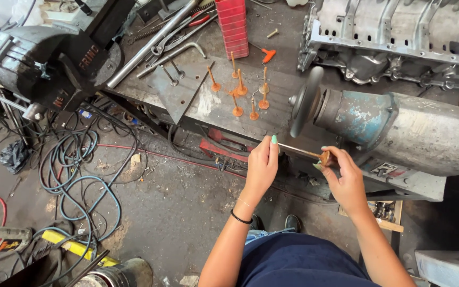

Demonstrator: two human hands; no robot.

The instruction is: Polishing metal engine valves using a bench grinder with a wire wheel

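My left fingers [270, 144] are clamped together around the thin stem end of a rusty engine valve [298, 151], and my right fingers [326, 157] are closed on its round head at the other end, so the valve lies nearly level between my two hands, just below the grinding wheel [304, 101] at about six o'clock from it and not touching it as far as I can tell. I judge the valve to be light but hard and stiff steel, its rust giving a rough, dry grip; the stem is slender enough to roll between the fingers, so the two ends are the sensible places to hold it, the wide head giving the firmer purchase. My left hand [261, 167] is turned thumb up, wrist straight, forearm rising from five o'clock with a black band [240, 218] on the wrist. My right hand [343, 178] is cupped palm down over the head, its forearm coming in from four o'clock. Beyond the wheel, at three o'clock, sits the big blue and grey motor [399, 130] that carries it. At eleven o'clock from my hands a cluster of other rusty valves [243, 93] stands head down on the bench [208, 103], with a stack of red bins [232, 26] behind them. A black vise [43, 64] sits at ten o'clock, and hoses [81, 170] coil on the floor at nine o'clock.
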